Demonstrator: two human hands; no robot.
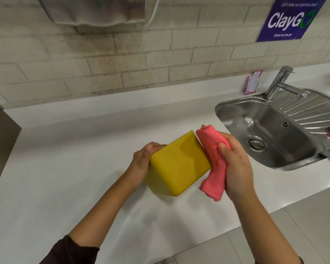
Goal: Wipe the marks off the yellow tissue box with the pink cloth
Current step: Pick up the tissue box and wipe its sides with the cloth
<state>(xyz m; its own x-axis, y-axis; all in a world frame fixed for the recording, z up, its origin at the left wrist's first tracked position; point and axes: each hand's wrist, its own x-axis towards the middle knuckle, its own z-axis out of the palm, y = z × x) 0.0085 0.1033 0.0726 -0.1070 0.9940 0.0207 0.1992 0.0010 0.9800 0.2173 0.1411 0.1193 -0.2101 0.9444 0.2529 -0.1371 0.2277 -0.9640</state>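
Your left hand is gripping the tilted yellow plastic tissue box by its left side, above the white countertop near its front edge. Your right hand is clutching the bunched pink cloth, pressing it against the box's right side.

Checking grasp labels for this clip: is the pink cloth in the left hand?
No, the right hand grips the pink cloth against the yellow tissue box, which the left hand holds.

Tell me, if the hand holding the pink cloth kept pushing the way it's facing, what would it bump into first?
Most likely the yellow tissue box. The right hand presses the pink cloth toward the box's right side, so the cloth would meet that side first. They look touching already, though depth is hard to judge.
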